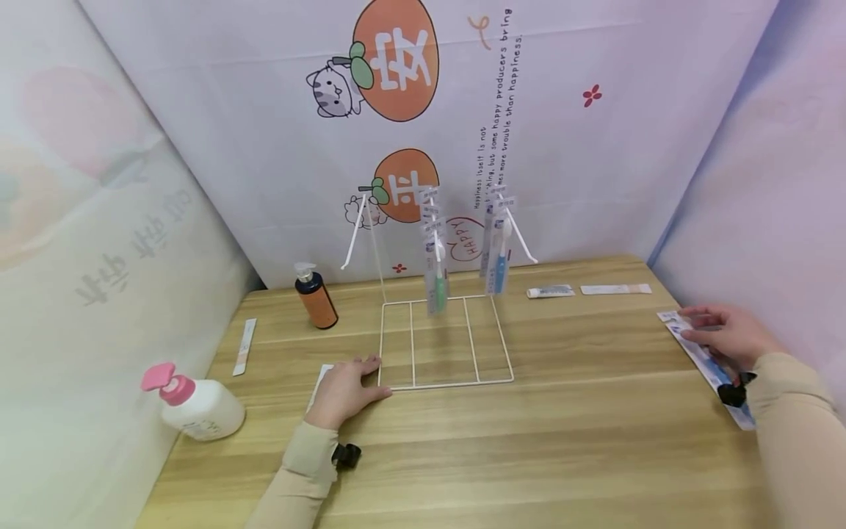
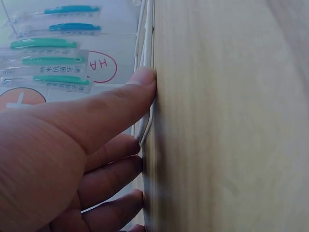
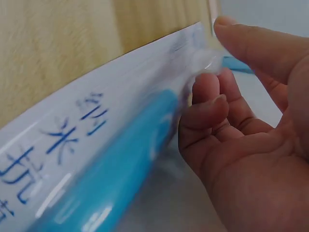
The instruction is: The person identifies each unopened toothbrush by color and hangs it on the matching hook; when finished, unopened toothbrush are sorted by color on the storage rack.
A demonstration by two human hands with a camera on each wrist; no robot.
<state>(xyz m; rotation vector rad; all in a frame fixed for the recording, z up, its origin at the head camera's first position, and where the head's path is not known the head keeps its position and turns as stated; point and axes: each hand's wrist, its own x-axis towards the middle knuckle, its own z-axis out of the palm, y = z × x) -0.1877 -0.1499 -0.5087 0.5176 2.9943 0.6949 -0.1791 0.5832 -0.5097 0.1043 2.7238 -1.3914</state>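
My left hand [image 1: 346, 388] is at the near left corner of a white wire rack [image 1: 449, 385]. Its thumb lies on the front wire and the fingers sit around the corner, as the left wrist view shows. Packaged toothbrushes hang from the rack's hooks, a green one [image 1: 440, 283] in the middle and a blue one [image 1: 500, 272] on the right. At the table's right edge my right hand [image 1: 734, 338] is over the upper end of a packaged blue toothbrush [image 3: 140, 150]. Its fingertips are right at the pack's edge, with thumb and fingers apart.
A dark pump bottle [image 1: 319, 300] with an orange label stands left of the rack. Nearer is a white pump bottle [image 1: 205, 411] with a pink top. A small tube [image 1: 551, 292] and a slim packet [image 1: 616, 289] lie at the back right, another packet [image 1: 244, 347] on the left.
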